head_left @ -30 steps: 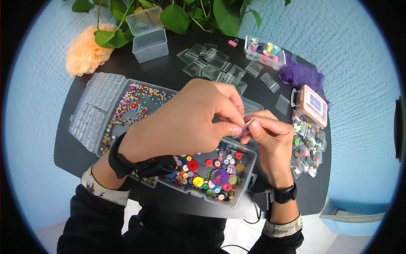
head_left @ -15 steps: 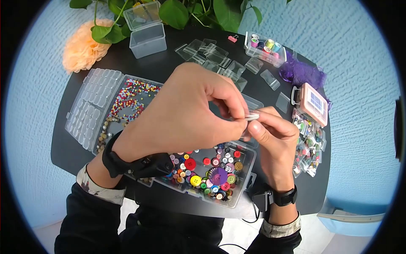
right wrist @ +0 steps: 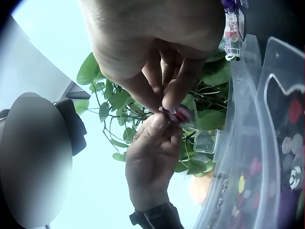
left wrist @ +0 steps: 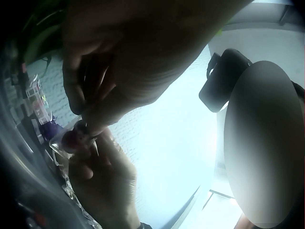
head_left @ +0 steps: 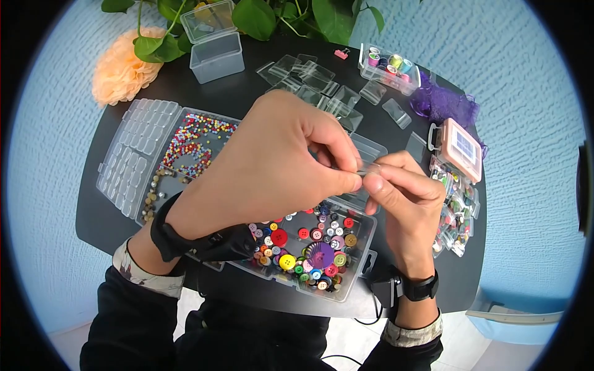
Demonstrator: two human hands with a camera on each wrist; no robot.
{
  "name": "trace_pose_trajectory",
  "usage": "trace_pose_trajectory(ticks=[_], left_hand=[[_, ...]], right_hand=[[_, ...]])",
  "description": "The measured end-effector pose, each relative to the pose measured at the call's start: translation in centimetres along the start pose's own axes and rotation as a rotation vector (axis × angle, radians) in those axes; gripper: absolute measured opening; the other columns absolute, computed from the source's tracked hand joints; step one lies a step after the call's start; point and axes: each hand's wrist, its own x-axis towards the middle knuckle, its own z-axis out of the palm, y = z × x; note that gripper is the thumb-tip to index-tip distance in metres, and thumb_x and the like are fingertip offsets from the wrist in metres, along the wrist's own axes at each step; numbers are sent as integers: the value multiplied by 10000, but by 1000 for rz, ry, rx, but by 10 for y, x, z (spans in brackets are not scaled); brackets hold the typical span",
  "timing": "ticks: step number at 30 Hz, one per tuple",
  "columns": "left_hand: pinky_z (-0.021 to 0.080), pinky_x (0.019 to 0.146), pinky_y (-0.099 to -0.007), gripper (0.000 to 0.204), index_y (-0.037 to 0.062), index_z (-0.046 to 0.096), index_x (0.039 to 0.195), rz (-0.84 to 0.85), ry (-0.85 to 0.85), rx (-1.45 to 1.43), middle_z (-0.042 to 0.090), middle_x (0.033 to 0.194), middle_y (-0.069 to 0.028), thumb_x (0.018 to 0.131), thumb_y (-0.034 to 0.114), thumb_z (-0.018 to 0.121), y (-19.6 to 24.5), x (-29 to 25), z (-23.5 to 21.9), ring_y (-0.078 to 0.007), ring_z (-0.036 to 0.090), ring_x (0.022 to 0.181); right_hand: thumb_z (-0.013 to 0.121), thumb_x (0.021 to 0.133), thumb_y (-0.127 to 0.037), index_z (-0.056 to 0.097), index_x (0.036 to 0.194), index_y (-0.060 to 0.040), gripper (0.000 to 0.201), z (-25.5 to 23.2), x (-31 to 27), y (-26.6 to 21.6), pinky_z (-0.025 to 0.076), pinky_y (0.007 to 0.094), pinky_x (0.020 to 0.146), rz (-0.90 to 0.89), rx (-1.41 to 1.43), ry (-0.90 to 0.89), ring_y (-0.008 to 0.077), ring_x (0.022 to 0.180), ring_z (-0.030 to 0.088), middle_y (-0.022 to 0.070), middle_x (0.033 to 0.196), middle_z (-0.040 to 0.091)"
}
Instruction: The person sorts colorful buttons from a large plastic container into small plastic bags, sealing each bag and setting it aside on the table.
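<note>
In the head view my left hand [head_left: 272, 161] and right hand [head_left: 411, 201] meet above the clear button case [head_left: 362, 272]. Between their fingertips is a small clear bag [head_left: 370, 169], pinched at its edge by both hands. Reddish contents show through the bag [left wrist: 71, 141] in the left wrist view, below the fingertips of my left hand [left wrist: 128, 62] and against my right hand [left wrist: 107, 183]. The right wrist view shows the bag [right wrist: 183, 114] with something red and purple inside, between my right hand [right wrist: 157, 47] and left hand [right wrist: 153, 160].
Left of the buttons lie small beads [head_left: 185, 145] and a lidded organizer [head_left: 136, 154]. Flat clear bags [head_left: 309, 80] and an open clear box [head_left: 216, 59] are at the back. On the right are a spool box [head_left: 390, 71], a pink case [head_left: 460, 150] and filled bags [head_left: 456, 213].
My right hand has shifted slightly right. The bag's pale edge, bunched at the fingertips half a second ago, now looks thinner and flatter between both hands.
</note>
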Motion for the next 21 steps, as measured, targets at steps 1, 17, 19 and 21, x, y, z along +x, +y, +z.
trace_pose_trajectory(ticks=[1, 17, 19, 21], left_hand=[[522, 711, -235, 88, -35, 732, 805, 0, 1, 0, 728, 858, -117, 744, -53, 793, 1, 0, -1, -135, 675, 783], [524, 771, -241, 175, -30, 710, 933, 262, 61, 57, 712, 879, -86, 772, -51, 773, 3, -1, 2, -122, 678, 826], [524, 780, -241, 197, -34, 705, 952, 248, 58, 3, 711, 896, -85, 769, -56, 773, 2, 0, 1, -123, 683, 840], [537, 783, -248, 224, -37, 697, 980, 293, 27, 6, 710, 916, -88, 770, -58, 774, 0, 0, 0, -131, 691, 860]], right_hand=[[767, 831, 10, 746, 980, 37, 153, 0, 0, 0, 521, 202, 572, -15, 8, -1, 113, 662, 640, 103, 937, 678], [752, 832, 41, 737, 990, 46, 159, 3, -3, -4, 552, 231, 580, -13, 60, -6, 133, 671, 664, 121, 935, 677], [752, 829, 50, 738, 987, 43, 158, 5, -3, -6, 546, 229, 584, 26, 78, 11, 132, 672, 663, 118, 932, 676], [751, 829, 50, 738, 987, 45, 158, 5, -4, -5, 543, 228, 581, 2, 98, 13, 132, 671, 662, 118, 932, 677]])
